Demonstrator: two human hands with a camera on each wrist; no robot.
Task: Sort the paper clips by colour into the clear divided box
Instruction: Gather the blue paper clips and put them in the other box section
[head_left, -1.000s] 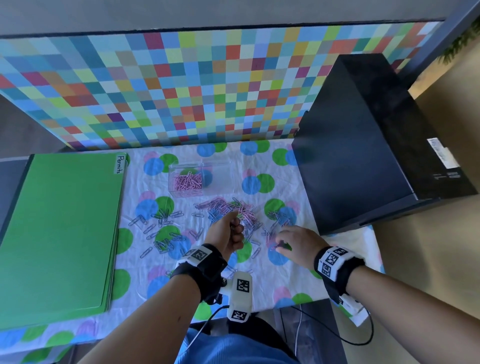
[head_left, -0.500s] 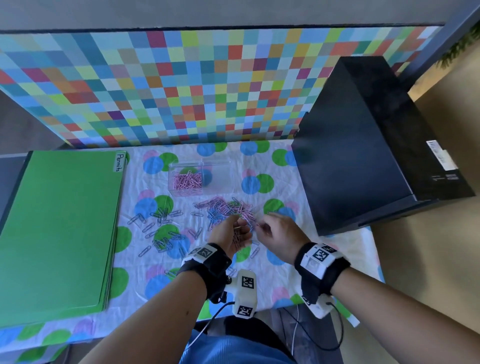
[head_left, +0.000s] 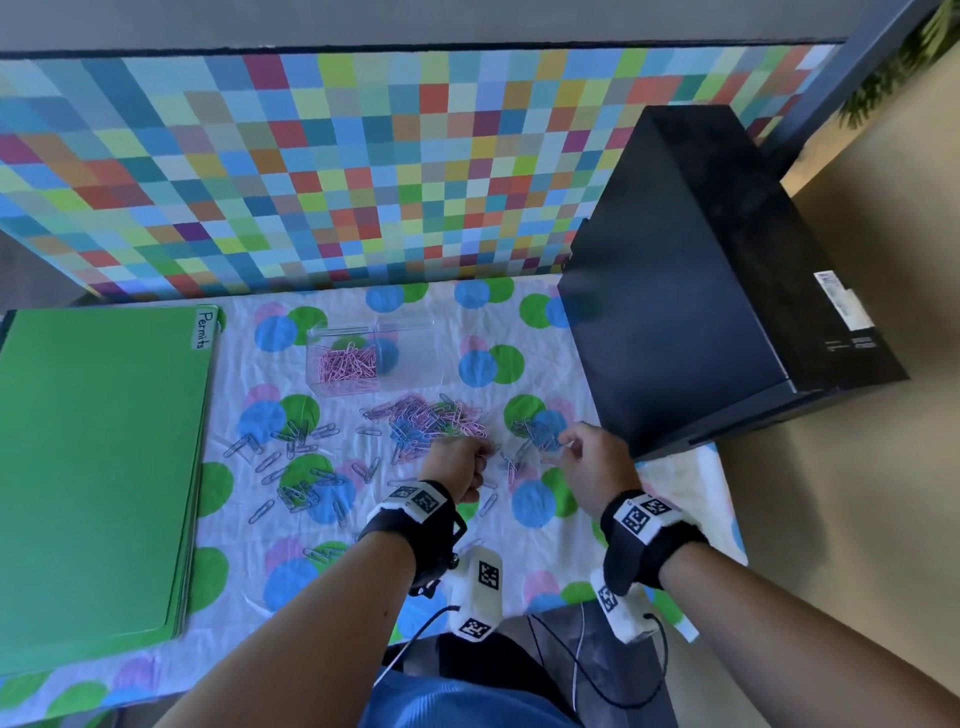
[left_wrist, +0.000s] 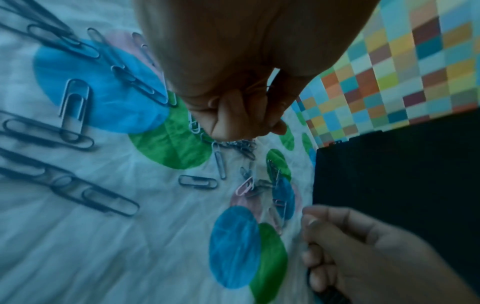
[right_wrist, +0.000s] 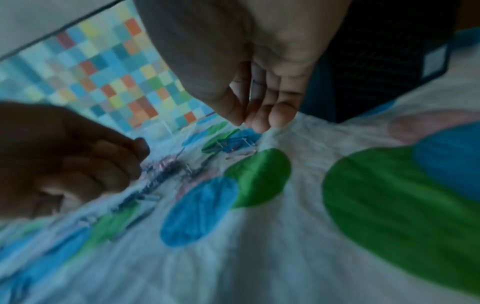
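While the left hand (head_left: 457, 467) stays fisted over the cloth (head_left: 415, 561), fingers curled around a few pink clips, the right hand (head_left: 592, 462) hovers beside it with thumb and fingertips drawn together; whether they pinch a clip cannot be told. The mixed pile (head_left: 431, 418) lies just beyond both hands. The box (head_left: 363, 358) behind it holds pink clips in its left compartment.

Spotted cloth (head_left: 426, 525) under clips (head_left: 291, 457), folders (head_left: 98, 467)
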